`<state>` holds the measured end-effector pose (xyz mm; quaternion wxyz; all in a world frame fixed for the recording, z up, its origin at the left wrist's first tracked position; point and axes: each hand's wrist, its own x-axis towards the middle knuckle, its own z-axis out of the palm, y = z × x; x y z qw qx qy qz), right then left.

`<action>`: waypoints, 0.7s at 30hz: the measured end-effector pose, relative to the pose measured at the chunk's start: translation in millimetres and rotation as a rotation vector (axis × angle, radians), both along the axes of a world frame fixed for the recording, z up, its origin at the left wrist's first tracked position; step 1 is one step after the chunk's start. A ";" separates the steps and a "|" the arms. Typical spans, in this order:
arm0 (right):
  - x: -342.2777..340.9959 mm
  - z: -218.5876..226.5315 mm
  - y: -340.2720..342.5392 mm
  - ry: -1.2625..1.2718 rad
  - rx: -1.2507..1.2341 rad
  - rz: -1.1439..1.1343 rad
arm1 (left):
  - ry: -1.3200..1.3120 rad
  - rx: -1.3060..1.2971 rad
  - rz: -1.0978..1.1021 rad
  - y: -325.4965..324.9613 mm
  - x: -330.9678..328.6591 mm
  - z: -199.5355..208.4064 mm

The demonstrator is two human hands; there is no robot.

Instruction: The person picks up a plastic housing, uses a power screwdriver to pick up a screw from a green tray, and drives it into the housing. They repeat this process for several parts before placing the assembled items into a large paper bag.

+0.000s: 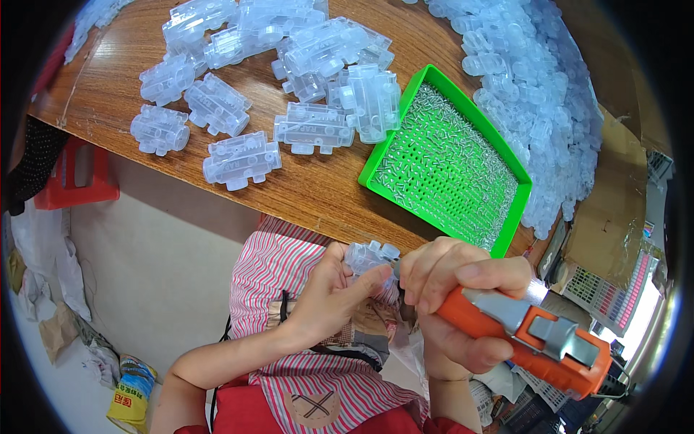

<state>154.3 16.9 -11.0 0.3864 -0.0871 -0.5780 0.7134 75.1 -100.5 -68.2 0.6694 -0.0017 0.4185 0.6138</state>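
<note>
Between the fingers and thumb of my left hand point(318, 304) is a clear plastic housing point(370, 254), close to the table's front edge and above my lap. My right hand point(463, 278) is wrapped round an orange and grey electric screwdriver point(517, 329). The tool's front end points left at the housing; its tip is hidden by my fingers, so I cannot tell if it touches. Just beyond my right hand, a green tray point(519, 206) holds many small silver screws point(502, 155).
Several more clear housings point(242, 160) lie loose across the brown wooden table point(311, 195). A large heap of clear plastic parts point(542, 108) is piled at the right. A red stool point(79, 177) and a yellow bag point(131, 390) are on the floor at left.
</note>
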 end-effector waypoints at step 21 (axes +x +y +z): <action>-5.2 23.7 41.9 0.052 0.122 -0.266 | 0.029 -0.020 -0.080 -4.8 -5.7 6.9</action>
